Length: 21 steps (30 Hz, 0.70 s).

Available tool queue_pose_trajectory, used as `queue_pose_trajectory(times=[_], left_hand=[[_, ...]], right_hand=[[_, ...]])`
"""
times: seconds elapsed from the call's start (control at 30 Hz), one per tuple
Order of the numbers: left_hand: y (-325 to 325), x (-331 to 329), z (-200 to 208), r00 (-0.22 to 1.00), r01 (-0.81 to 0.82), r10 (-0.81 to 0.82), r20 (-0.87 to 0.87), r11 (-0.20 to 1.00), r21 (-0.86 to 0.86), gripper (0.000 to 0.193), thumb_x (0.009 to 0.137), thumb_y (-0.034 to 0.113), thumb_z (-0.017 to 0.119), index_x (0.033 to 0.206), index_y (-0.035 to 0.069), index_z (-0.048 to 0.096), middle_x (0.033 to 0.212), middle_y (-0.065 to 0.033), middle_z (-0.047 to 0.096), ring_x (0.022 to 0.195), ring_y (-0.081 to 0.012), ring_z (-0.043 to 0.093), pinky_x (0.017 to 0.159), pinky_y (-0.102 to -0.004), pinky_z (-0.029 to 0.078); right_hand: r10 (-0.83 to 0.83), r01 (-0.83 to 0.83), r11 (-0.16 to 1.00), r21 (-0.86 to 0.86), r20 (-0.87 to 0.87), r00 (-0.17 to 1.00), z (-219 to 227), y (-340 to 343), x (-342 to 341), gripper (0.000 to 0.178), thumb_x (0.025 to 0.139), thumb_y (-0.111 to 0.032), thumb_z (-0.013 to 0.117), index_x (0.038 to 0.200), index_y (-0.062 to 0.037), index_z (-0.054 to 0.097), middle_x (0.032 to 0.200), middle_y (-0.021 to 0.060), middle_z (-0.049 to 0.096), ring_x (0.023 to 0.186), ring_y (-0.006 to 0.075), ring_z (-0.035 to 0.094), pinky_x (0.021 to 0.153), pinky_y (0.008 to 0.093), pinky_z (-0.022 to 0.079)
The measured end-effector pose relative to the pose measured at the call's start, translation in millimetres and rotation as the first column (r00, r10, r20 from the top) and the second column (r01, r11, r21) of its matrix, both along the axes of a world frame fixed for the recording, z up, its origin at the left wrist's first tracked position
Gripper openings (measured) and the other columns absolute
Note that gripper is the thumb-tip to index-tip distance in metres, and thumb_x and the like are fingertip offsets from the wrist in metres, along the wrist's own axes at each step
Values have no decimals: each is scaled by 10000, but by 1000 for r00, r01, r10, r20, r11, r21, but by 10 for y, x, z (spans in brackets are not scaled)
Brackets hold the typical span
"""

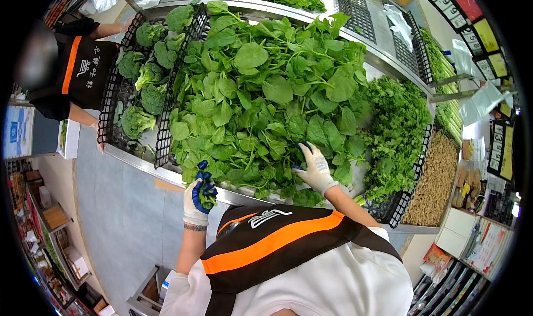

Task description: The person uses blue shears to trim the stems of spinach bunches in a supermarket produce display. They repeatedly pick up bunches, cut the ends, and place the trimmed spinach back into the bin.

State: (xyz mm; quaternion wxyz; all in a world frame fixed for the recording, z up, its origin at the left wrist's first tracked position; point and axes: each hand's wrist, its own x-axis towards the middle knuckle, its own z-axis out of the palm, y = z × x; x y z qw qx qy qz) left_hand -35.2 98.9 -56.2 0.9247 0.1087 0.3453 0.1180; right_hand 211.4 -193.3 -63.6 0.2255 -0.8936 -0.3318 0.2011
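Observation:
A wide heap of loose leafy greens, spinach-like with round leaves point(277, 88), spreads over the metal display stand in front of me. My left hand point(198, 200), in a white glove with blue-coated fingers, is at the stand's near edge. Its fingers are curled round a small clump of green leaves point(207, 196). Over the near right part of the heap, my right hand point(316, 167) wears a matching glove. Its thumb and fingers are apart, with the blue fingertips at the leaves and nothing visible in its grasp.
Left of the greens, a black plastic crate point(114, 102) holds broccoli point(165, 55); a co-worker in a dark apron point(83, 72) has hands at its edge. On the right lie curly, parsley-like greens point(397, 133) and peanuts point(430, 177). A metal rim point(239, 197) runs along the stand's near side.

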Motion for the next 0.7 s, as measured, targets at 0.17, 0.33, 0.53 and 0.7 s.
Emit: queue_pose_trajectory(times=[0.17,0.33,0.53,0.7], left_hand=[[-83,-204,-2,988,68,-73,135,997,38,489,951,206,499,1405,53,402,856,-12,499,671,-107,415,573,-238,365],[59,-401,-32,990,141,-143,22,988,68,374,983,309,443,1288,101,502,785,19,479,624,-116,422,508,-264,339],[265,-596,133,970,215,-191,-148,962,169,310,964,346,470,1135,102,554,685,29,408,586,-121,410,490,-282,356],[497,-784,145,976,186,-157,-148,961,206,311,979,346,473,1138,92,554,721,20,438,609,-118,420,482,-267,355]], right_hand=[[35,-34,999,-9,77,996,69,283,-91,861,727,-355,782,1432,-87,367,1443,264,348,1275,434,395,1087,475,324],[-47,80,994,-71,379,924,297,755,820,867,766,-422,747,1461,-101,341,1504,253,278,1375,410,297,1130,495,261],[-313,459,850,-259,453,835,360,983,1981,805,822,-447,674,1479,-127,335,1556,190,248,1398,399,289,1117,491,293],[-94,192,850,-490,219,971,318,1050,1828,662,867,-453,610,1406,-108,438,1400,165,489,1248,331,507,1011,444,422]])
